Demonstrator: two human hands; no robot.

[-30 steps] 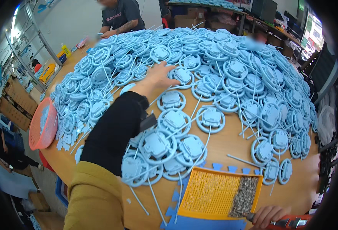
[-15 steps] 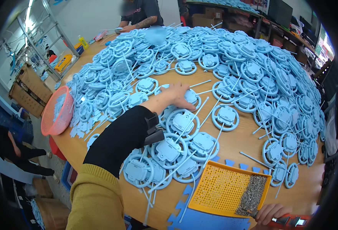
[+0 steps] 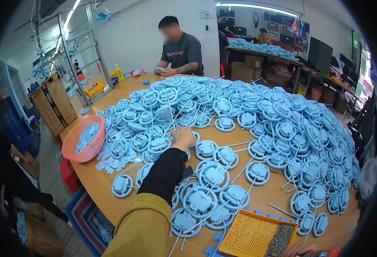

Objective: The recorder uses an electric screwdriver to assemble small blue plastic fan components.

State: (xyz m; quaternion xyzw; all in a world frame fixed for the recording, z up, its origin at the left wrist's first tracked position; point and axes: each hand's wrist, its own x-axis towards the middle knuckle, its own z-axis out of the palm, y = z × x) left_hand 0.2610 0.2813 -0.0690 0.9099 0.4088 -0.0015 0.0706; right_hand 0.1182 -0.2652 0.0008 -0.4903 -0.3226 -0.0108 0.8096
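A pale, plain wall (image 3: 141, 30) runs behind the wooden table (image 3: 93, 174), with a socket (image 3: 204, 15) and a dark cord high up near its right-hand edge. Past that edge the room opens further back to a long worktable (image 3: 296, 81) on dark legs, cardboard boxes (image 3: 242, 73) stowed beneath it and stacked crates (image 3: 274, 31) behind. Two strip lights burn overhead — one tube (image 3: 71, 16) at upper left, another (image 3: 259, 9) over the rear area. On the left stand a ladder-like metal frame (image 3: 97, 51), a tall brown carton (image 3: 53, 105) and dark blue bins (image 3: 15, 122), above a grey floor (image 3: 53, 182). Daylight glares through an opening (image 3: 365, 77) at far right — window or doorway, unclear.
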